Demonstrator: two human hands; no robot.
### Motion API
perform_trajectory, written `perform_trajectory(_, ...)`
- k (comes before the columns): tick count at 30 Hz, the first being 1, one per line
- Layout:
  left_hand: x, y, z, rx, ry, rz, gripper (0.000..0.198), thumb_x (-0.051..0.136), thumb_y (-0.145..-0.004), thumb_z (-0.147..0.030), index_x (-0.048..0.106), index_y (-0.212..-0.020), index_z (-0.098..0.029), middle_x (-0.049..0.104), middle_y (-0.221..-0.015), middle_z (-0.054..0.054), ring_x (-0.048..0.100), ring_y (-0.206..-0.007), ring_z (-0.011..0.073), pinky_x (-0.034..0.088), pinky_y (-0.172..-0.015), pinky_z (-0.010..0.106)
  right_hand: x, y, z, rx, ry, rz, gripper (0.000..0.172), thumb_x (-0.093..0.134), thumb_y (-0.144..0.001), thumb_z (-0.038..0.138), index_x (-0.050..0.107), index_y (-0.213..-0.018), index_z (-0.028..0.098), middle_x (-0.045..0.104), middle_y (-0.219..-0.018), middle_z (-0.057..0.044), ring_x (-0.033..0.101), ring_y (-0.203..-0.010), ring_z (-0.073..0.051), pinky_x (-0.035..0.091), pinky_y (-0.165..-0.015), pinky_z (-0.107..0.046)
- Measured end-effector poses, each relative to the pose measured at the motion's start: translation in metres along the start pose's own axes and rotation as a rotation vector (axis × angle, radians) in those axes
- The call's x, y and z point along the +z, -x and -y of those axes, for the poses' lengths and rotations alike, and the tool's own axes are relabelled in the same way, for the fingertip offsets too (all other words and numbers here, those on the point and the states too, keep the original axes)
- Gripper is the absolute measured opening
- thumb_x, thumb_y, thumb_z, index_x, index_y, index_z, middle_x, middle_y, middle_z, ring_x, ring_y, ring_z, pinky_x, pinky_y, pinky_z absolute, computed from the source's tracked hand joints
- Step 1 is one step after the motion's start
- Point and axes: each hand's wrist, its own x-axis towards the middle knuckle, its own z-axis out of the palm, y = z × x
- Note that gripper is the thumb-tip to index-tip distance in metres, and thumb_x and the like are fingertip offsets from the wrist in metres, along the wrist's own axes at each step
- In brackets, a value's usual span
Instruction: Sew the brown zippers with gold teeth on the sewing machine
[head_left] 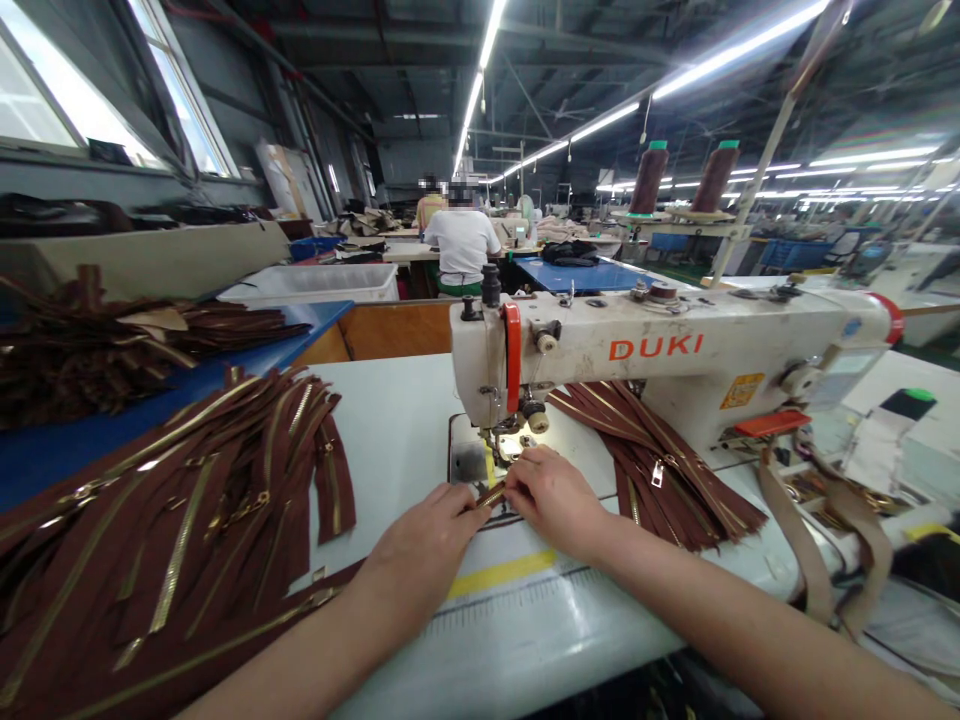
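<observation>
Our bare forearms reach out; our left hand and right hand pinch a brown brass-toothed zipper at the DUKI sewing machine's presser foot, where a slipped grip could pull our fingers under it.

Long fluorescent tubes light a wide workshop, with tall windows along its left wall and rows of worktables stretching back.

Brown zipper, brass teeth, lying flat and angled, just in front of the sewing machine foot. Left hand pinches the near-left end; right hand grips just right of it, the two hands nearly touching.
</observation>
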Motion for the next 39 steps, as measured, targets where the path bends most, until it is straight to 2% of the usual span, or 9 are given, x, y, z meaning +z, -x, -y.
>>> perform_trajectory(4, -0.022, -0.009, -0.009, -0.011, 0.133, 0.128, 0.028, 0.041, -0.089, -0.011, 0.068, -0.087, -0.019, 0.057, -0.085, 0.004, 0.056, -0.08, 0.0171, 0.048, -0.074, 0.027, -0.002, -0.006, -0.006, -0.123, 0.002, 0.043, 0.011, 0.055, -0.087, 0.017, 0.063, -0.08, 0.015, 0.061, -0.082, -0.005, 0.051, -0.084, -0.019, 0.04, -0.078, -0.03)
perform_trajectory(7, -0.027, -0.013, -0.013, 0.058, 0.196, 0.152, 0.027, 0.042, -0.087, -0.009, 0.068, -0.084, -0.018, 0.059, -0.086, 0.004, 0.057, -0.082, 0.0167, 0.047, -0.075, 0.026, -0.004, -0.011, -0.01, -0.186, -0.006, 0.073, 0.008, 0.057, -0.085, 0.016, 0.064, -0.08, 0.016, 0.061, -0.082, -0.004, 0.051, -0.083, -0.018, 0.039, -0.077, -0.028)
perform_trajectory(11, -0.013, -0.011, -0.011, 0.099, 0.18, 0.078, 0.024, 0.045, -0.087, -0.009, 0.067, -0.086, -0.018, 0.061, -0.087, 0.005, 0.057, -0.084, 0.0182, 0.049, -0.075, 0.028, -0.006, -0.015, -0.011, -0.212, -0.012, 0.082, 0.007, 0.058, -0.084, 0.015, 0.064, -0.081, 0.015, 0.061, -0.083, -0.004, 0.051, -0.083, -0.017, 0.039, -0.077, -0.028)
perform_trajectory(14, 0.0, -0.005, -0.007, 0.153, 0.077, 0.004, 0.021, 0.047, -0.087, -0.009, 0.066, -0.092, -0.017, 0.061, -0.09, 0.005, 0.057, -0.086, 0.0202, 0.05, -0.079, 0.033, -0.005, -0.014, -0.011, -0.211, -0.015, 0.078, 0.007, 0.058, -0.084, 0.014, 0.063, -0.08, 0.015, 0.061, -0.082, -0.004, 0.051, -0.082, -0.018, 0.039, -0.077, -0.028)
perform_trajectory(19, 0.008, 0.001, 0.001, 0.333, -0.102, -0.128, 0.027, 0.047, -0.085, -0.005, 0.06, -0.108, -0.012, 0.057, -0.118, 0.011, 0.049, -0.115, 0.0241, 0.041, -0.101, 0.04, -0.003, -0.013, -0.011, -0.198, -0.022, 0.065, 0.009, 0.057, -0.085, 0.013, 0.063, -0.079, 0.016, 0.06, -0.081, -0.003, 0.05, -0.081, -0.017, 0.038, -0.075, -0.027)
perform_trajectory(26, 0.011, 0.002, 0.009, 0.452, -0.218, -0.145, 0.035, 0.038, -0.085, -0.004, 0.058, -0.113, -0.009, 0.062, -0.116, 0.012, 0.055, -0.112, 0.0228, 0.045, -0.098, 0.035, 0.002, -0.014, -0.009, -0.163, -0.041, 0.03, 0.01, 0.056, -0.085, 0.013, 0.063, -0.079, 0.016, 0.06, -0.081, -0.004, 0.051, -0.082, -0.017, 0.038, -0.075, -0.028)
perform_trajectory(31, 0.009, 0.002, 0.008, 0.451, -0.23, -0.146, 0.034, 0.036, -0.087, -0.005, 0.059, -0.112, -0.009, 0.063, -0.117, 0.011, 0.056, -0.113, 0.0214, 0.044, -0.1, 0.034, 0.005, -0.015, -0.009, -0.1, -0.079, -0.021, 0.01, 0.054, -0.085, 0.01, 0.063, -0.081, 0.015, 0.061, -0.082, -0.006, 0.053, -0.084, -0.019, 0.041, -0.076, -0.029)
perform_trajectory(35, 0.008, -0.001, 0.005, 0.407, -0.262, -0.142, 0.035, 0.036, -0.087, -0.004, 0.058, -0.114, -0.007, 0.062, -0.119, 0.013, 0.056, -0.113, 0.0205, 0.043, -0.101, 0.033, 0.001, -0.005, -0.01, -0.048, -0.133, -0.092, 0.014, 0.048, -0.088, 0.01, 0.062, -0.088, 0.014, 0.061, -0.088, -0.007, 0.055, -0.087, -0.017, 0.044, -0.077, -0.027)
perform_trajectory(39, 0.013, -0.007, 0.004, 0.325, -0.255, -0.148, 0.033, 0.037, -0.09, -0.007, 0.059, -0.113, -0.008, 0.062, -0.119, 0.012, 0.056, -0.114, 0.0199, 0.043, -0.101, 0.034, -0.005, 0.015, -0.005, -0.128, -0.222, -0.079, 0.014, 0.049, -0.089, 0.014, 0.063, -0.087, 0.017, 0.062, -0.085, -0.006, 0.056, -0.084, -0.017, 0.046, -0.077, -0.028)
